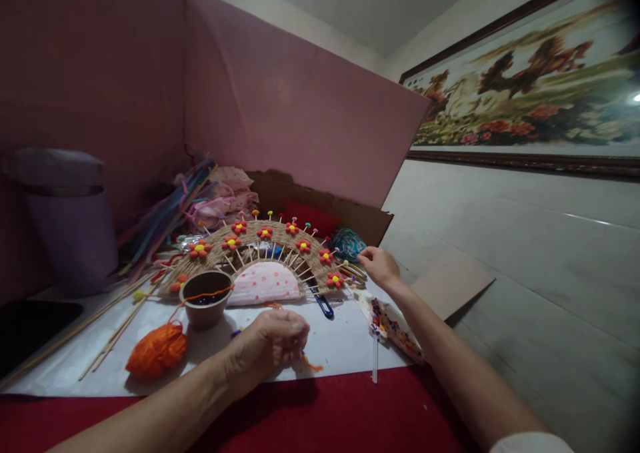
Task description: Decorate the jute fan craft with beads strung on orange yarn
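My left hand [284,338] is closed above the white sheet, with a loose end of orange yarn [313,365] showing below its fingers. At the right, my right hand [379,264] has its fingers pinched beside the blue yarn ball [349,244]; what they hold, if anything, is too small to name. Behind my left hand stands an arched woven fan [265,233] with red and orange clay flowers and small sticks. A white half-round with pink dots [265,283] forms its centre. Orange yarn runs from the orange ball [157,352] across a cup of dark liquid [206,296].
Long thin sticks [120,333] lie at the left near a purple bin [73,233]. Blue-handled scissors [326,306] lie by the fan. A glue gun [377,326], spotted with colour, rests at the right. Pink board walls [300,100] rise behind.
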Tool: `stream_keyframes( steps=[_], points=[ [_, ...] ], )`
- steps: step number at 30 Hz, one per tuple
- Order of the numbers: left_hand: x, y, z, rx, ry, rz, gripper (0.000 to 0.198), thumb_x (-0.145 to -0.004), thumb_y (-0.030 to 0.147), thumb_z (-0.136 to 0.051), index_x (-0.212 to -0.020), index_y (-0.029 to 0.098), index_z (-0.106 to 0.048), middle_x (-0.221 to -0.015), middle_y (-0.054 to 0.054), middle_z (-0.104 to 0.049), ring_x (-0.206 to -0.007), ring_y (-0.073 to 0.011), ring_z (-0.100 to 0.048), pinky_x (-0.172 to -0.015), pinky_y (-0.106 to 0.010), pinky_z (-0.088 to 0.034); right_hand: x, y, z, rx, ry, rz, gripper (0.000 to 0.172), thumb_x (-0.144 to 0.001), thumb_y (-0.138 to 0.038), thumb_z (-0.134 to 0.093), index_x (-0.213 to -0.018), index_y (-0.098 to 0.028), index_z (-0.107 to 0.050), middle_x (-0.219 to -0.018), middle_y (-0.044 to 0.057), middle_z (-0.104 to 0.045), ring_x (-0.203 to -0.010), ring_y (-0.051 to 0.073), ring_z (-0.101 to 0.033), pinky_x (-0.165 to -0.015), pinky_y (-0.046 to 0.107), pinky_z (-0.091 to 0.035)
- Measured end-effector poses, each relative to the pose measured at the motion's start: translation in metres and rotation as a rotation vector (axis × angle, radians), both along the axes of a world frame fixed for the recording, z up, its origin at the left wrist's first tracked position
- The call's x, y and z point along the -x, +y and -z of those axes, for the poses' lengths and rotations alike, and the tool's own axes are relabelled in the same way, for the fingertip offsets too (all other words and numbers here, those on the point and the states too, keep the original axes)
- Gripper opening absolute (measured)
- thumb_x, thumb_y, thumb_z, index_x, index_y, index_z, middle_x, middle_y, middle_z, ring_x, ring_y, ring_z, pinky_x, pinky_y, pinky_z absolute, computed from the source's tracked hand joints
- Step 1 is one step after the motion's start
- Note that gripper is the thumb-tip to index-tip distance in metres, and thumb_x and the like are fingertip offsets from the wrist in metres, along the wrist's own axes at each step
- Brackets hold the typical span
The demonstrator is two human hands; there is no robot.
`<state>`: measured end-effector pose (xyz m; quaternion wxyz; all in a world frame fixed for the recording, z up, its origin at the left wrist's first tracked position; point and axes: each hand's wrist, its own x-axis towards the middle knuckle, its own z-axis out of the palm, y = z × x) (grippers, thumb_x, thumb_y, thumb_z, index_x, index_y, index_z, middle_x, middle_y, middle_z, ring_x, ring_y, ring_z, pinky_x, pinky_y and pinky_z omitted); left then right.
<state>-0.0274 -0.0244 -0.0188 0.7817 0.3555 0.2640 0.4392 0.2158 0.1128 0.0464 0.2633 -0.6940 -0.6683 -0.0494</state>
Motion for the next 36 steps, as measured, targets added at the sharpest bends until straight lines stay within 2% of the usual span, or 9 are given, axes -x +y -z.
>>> stream_keyframes(
  steps=[7, 10, 15, 19, 22, 27, 31, 33, 36],
  points=[
    [-0.002, 0.004, 0.002, 0.097, -0.053, -0.023, 0.018, -0.054, 0.023, -0.074, -0.059, 0.011, -0.062, -0.051, -0.001, -0.056, -0.044, -0.0075, -0.047, -0.046, -0.019, -0.026, 0.012, 0.049, -0.011, 0.132, -0.142, -0.097, 0.019, -0.081, -0.019, -0.053, -0.088, -0.022, -0.070, -0.096, 0.006, -0.071, -0.094, 0.021, -0.063, -0.077, 0.028, -0.044],
    [-0.002, 0.005, 0.002, 0.119, -0.057, -0.046, 0.020, -0.052, 0.024, -0.075, -0.058, 0.011, -0.062, -0.050, -0.001, -0.055, -0.043, -0.0076, -0.047, -0.046, -0.019, -0.026, 0.011, 0.070, -0.011, 0.233, -0.189, -0.139, 0.016, -0.087, -0.025, -0.054, -0.093, -0.017, -0.066, -0.095, 0.006, -0.068, -0.090, 0.019, -0.063, -0.079, 0.033, -0.048],
    [-0.002, 0.007, 0.002, 0.178, -0.074, -0.061, 0.021, -0.050, 0.025, -0.077, -0.057, 0.011, -0.062, -0.049, -0.002, -0.056, -0.041, -0.0083, -0.047, -0.044, -0.020, -0.025, 0.006, 0.093, -0.008, 0.364, -0.258, -0.215, 0.022, -0.089, -0.032, -0.055, -0.102, -0.014, -0.060, -0.100, 0.005, -0.063, -0.085, 0.016, -0.062, -0.075, 0.035, -0.052],
    [-0.001, 0.009, 0.007, 0.174, -0.090, -0.073, 0.019, -0.053, 0.024, -0.076, -0.058, 0.011, -0.063, -0.049, -0.002, -0.057, -0.042, -0.0086, -0.048, -0.045, -0.020, -0.027, 0.000, 0.101, -0.007, 0.330, -0.282, -0.220, 0.021, -0.089, -0.033, -0.055, -0.096, -0.015, -0.063, -0.097, 0.005, -0.065, -0.086, 0.017, -0.062, -0.077, 0.035, -0.050],
    [-0.001, 0.011, 0.011, 0.167, -0.116, -0.060, 0.019, -0.055, 0.024, -0.076, -0.059, 0.010, -0.064, -0.050, -0.002, -0.056, -0.044, -0.0091, -0.050, -0.046, -0.020, -0.030, -0.002, 0.105, -0.005, 0.282, -0.280, -0.243, 0.015, -0.086, -0.027, -0.055, -0.091, -0.021, -0.068, -0.091, 0.004, -0.069, -0.087, 0.017, -0.063, -0.076, 0.029, -0.047],
    [0.000, 0.013, 0.016, 0.196, -0.151, -0.050, 0.016, -0.059, 0.020, -0.077, -0.062, 0.010, -0.066, -0.054, -0.002, -0.058, -0.050, -0.0088, -0.053, -0.051, -0.019, -0.033, 0.007, 0.115, -0.001, 0.242, -0.294, -0.367, 0.020, -0.087, -0.022, -0.052, -0.096, -0.025, -0.069, -0.098, 0.001, -0.071, -0.095, 0.016, -0.063, -0.077, 0.022, -0.044],
    [0.003, 0.018, 0.021, 0.200, -0.179, -0.015, 0.018, -0.058, 0.022, -0.080, -0.061, 0.011, -0.067, -0.054, -0.004, -0.060, -0.051, -0.0100, -0.054, -0.054, -0.022, -0.035, 0.024, 0.133, -0.004, 0.266, -0.359, -0.464, 0.020, -0.091, -0.027, -0.050, -0.106, -0.019, -0.062, -0.109, 0.006, -0.064, -0.097, 0.017, -0.060, -0.086, 0.034, -0.047],
    [0.005, 0.023, 0.026, 0.170, -0.159, 0.030, 0.021, -0.056, 0.027, -0.082, -0.061, 0.012, -0.068, -0.053, -0.004, -0.061, -0.050, -0.0108, -0.053, -0.055, -0.023, -0.033, 0.033, 0.143, -0.006, 0.301, -0.407, -0.491, 0.024, -0.091, -0.031, -0.052, -0.109, -0.016, -0.059, -0.112, 0.007, -0.061, -0.096, 0.019, -0.060, -0.083, 0.039, -0.050],
    [0.010, 0.031, 0.038, 0.105, -0.086, 0.082, 0.029, -0.054, 0.036, -0.083, -0.062, 0.013, -0.069, -0.052, -0.003, -0.060, -0.047, -0.0097, -0.049, -0.052, -0.023, -0.027, 0.047, 0.156, -0.007, 0.347, -0.487, -0.498, 0.025, -0.090, -0.030, -0.053, -0.112, -0.017, -0.057, -0.114, 0.007, -0.058, -0.096, 0.019, -0.060, -0.081, 0.038, -0.051]
  ],
)
